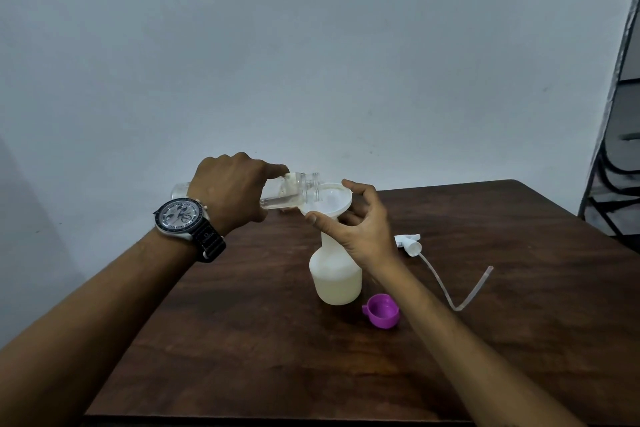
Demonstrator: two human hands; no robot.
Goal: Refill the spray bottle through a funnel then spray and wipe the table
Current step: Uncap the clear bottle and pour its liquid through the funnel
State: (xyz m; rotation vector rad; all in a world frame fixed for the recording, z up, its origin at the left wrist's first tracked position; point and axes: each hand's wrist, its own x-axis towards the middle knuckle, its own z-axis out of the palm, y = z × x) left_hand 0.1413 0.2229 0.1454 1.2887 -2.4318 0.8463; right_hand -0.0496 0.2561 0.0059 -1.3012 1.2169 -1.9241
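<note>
With our left hand (230,189) gripping the tilted clear bottle (294,191) and our right hand (360,232) pinching the funnel (329,199) rim, we judge the spray bottle (334,277), standing on the table (242,340), light, top-heavy and best steadied at its neck.

table (242,340): dark wood | on it: spray bottle (336,282) upright; purple cap (382,310); sprayer head (410,242) with tube (457,308)

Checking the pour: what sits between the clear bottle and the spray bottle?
A white funnel, in the spray bottle's neck, shown in the head view.
</note>
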